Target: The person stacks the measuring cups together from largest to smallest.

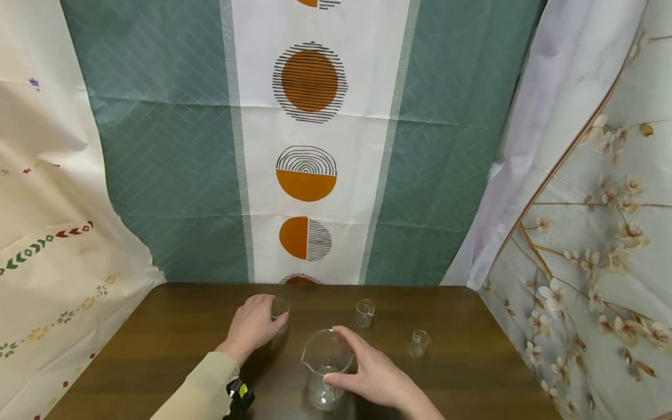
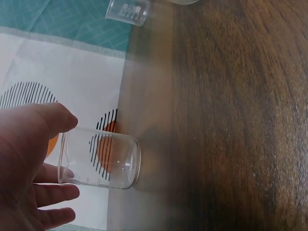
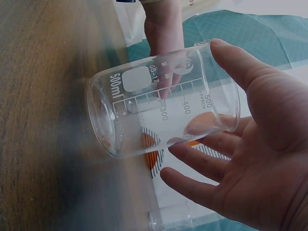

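Observation:
My left hand (image 1: 254,324) has thumb and fingers around the upper part of a clear glass beaker (image 1: 280,315) at the back left of the table; the left wrist view has this beaker (image 2: 113,161) between thumb and fingers, graduation marks on its side. Nearer the front, my right hand (image 1: 375,373) holds a larger glass beaker (image 1: 326,373) near the rim. Seen from the right wrist, the thumb of my hand (image 3: 255,130) is at the rim and the fingers lie along the other side of the beaker (image 3: 139,108), marked 500ml. Both beakers look upright.
Two small glass beakers stand to the right on the brown wooden table (image 1: 472,379): one (image 1: 364,313) towards the back, the other (image 1: 419,343) farther right and nearer. A green and white patterned cloth (image 1: 436,146) hangs behind the table, with pale cloths at both sides.

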`<state>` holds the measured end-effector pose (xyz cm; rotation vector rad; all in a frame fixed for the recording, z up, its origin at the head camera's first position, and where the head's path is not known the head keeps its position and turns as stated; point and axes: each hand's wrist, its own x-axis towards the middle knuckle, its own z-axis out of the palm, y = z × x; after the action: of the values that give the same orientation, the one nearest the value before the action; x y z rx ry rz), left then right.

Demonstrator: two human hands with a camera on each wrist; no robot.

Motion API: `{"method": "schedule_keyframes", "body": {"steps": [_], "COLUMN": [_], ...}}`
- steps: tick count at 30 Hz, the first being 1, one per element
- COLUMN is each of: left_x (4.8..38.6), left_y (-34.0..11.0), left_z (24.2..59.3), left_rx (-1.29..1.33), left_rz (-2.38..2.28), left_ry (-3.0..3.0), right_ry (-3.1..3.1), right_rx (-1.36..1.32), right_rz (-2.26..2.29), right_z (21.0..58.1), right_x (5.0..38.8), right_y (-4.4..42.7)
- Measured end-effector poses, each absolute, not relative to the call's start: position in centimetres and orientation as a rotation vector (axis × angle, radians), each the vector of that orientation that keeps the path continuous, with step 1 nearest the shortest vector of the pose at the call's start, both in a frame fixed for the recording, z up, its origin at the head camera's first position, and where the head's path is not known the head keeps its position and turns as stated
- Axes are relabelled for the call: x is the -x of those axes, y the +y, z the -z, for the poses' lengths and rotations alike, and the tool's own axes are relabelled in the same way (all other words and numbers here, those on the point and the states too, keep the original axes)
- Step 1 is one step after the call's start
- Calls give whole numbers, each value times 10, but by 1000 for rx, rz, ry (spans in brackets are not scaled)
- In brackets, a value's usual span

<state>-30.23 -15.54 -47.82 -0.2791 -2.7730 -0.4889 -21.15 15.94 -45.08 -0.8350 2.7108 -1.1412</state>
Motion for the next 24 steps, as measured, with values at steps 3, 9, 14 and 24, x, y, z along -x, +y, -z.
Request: {"method": "schedule_keyframes", "body": {"steps": [3,9,14,24], "left_x": [303,301,305,297], "left_y": [-154,-153,-152,-154], "left_z": [477,476,472,479], "left_rx": [289,273,277,273], "left_rz": [504,523,569,652], "left_ry": [-2776,-2833,-2843,-2889], "right_ry": [2712,2710,2713,2647], "right_rx": [838,831,807,782], "right_rz": [1136,1130,1130,1162], "right_z": [451,453,451,453], "right_x": [213,213,218,212], "right_y": [161,161,161,161]}}
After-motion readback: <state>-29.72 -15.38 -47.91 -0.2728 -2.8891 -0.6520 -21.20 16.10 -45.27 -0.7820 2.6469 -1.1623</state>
